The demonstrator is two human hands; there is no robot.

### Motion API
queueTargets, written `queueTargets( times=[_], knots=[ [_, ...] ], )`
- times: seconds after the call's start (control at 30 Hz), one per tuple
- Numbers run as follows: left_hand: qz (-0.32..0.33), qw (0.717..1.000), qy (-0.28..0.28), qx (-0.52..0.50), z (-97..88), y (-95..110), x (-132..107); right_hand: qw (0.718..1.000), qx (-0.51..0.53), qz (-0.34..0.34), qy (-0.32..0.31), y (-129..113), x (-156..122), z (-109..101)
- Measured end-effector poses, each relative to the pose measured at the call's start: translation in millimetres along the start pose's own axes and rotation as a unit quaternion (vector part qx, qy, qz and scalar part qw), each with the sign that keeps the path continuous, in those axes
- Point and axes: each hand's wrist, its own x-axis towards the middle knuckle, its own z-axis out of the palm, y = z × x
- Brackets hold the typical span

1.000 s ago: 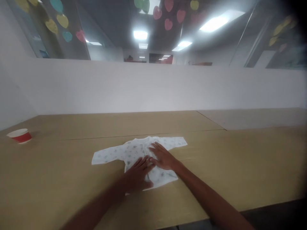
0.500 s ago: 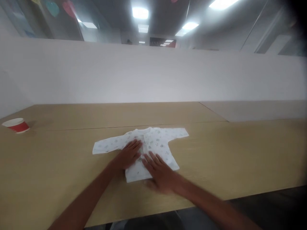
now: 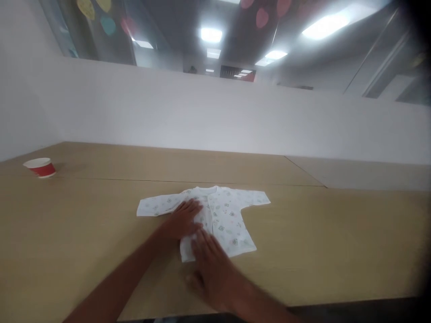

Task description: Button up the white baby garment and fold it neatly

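Your left grip (image 3: 182, 220) is wide open and holds nothing. It lies palm down on the baby's long-sleeved top (image 3: 227, 222), its fingers (image 3: 191, 208) spread just beside the front opening (image 3: 209, 215), probably so the hand's weight pins the cloth against the counter (image 3: 286, 264). Your right grip (image 3: 210, 269) is heavily blurred, so you cannot tell how hard it presses. Its fingers (image 3: 202, 244) look spread with no pinch showing, so it reads as open too, the tips on the cloth near the lower hem (image 3: 242, 251) and the rest of the hand over bare counter. Flat hands like these seem placed to smooth the top rather than lift it.

The top lies near the counter's front edge, about midway along, with its sleeves (image 3: 158, 205) stretched out to both sides. A seam (image 3: 101, 180) crosses the counter just behind the collar. Near the far left corner, well apart from the top, stands a red-and-white paper cup (image 3: 39, 167). Beyond the far edge rises a white wall (image 3: 202, 116), with paper hearts (image 3: 262, 18) above.
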Motion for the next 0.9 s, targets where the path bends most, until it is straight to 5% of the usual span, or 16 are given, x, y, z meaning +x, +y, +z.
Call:
queueTargets(
  times=[0.1,0.23,0.4,0.47,0.53,0.67,0.9],
  knots=[
    [-0.023,1.000,-0.006,-0.008,0.3,-9,-4,0.997,0.002,-0.076,-0.034,-6,-9,17],
    [-0.072,0.997,0.020,-0.029,-6.3,-7,4,0.983,0.069,-0.163,-0.043,3,-19,-5],
    [-0.140,0.986,0.076,0.049,9.8,12,50,0.991,0.050,-0.004,0.123,91,69,-19],
    [-0.167,0.980,0.083,0.066,23.3,14,65,0.985,-0.049,0.152,0.064,136,110,-4],
    [-0.176,0.978,0.088,0.072,34.4,10,72,0.978,-0.076,0.193,0.026,171,134,13],
    [-0.185,0.974,0.094,0.095,40.5,-10,63,0.973,-0.112,0.203,-0.005,208,127,28],
    [-0.251,0.962,0.059,0.089,27.3,-56,34,0.954,-0.138,0.264,-0.044,259,83,7]
  ],
)
